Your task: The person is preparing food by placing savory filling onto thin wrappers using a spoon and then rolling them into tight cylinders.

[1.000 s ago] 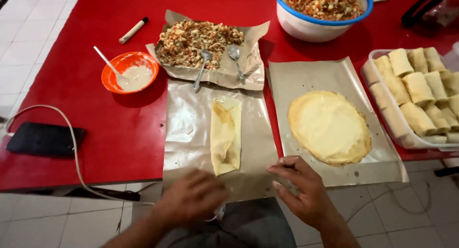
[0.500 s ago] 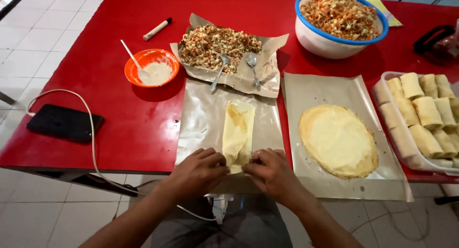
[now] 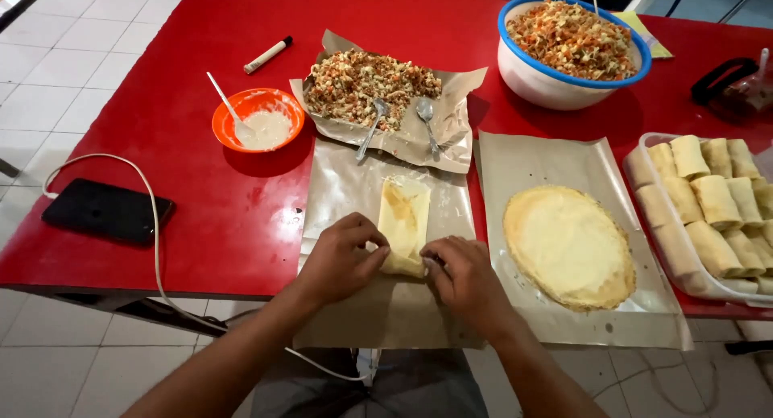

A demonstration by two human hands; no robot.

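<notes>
while the near end of the wrap [image 3: 404, 226] is pinched from both sides, it is seen lying lengthwise on a sheet of brown paper [image 3: 338, 194] at the table's [image 3: 161, 120] near edge. the left hand [image 3: 342, 257] is curled against the wrap's left corner, fingers [image 3: 372, 253] bent and pressed to the pale dough. the right hand [image 3: 463, 277] is closed on the right corner, fingertips [image 3: 435, 263] tucked against the fold. the wrap is folded into a narrow strip, with its far end pointed to 12 o'clock.

at 3 o'clock from the wrap, a round flat crepe [image 3: 569, 245] is spread on a second paper [image 3: 531, 160]. further toward 3 o'clock, a clear tray [image 3: 644, 184] is filled with finished rolls [image 3: 708, 204]. at 12 o'clock, a heap of filling [image 3: 362, 80] is laid on crumpled paper, with two spoons [image 3: 425, 120] resting on its near side. at 1 o'clock, a white bowl [image 3: 547, 84] with a blue rim is heaped with more filling. at 10 o'clock, a small orange bowl [image 3: 256, 120] of white paste is set, a white stick leaning in it. beyond it, at 11 o'clock, a marker [image 3: 267, 55] is laid. at 9 o'clock, a black phone [image 3: 106, 212] is placed by the edge, with a white cable [image 3: 153, 225] looped past it and hanging off the table.
</notes>
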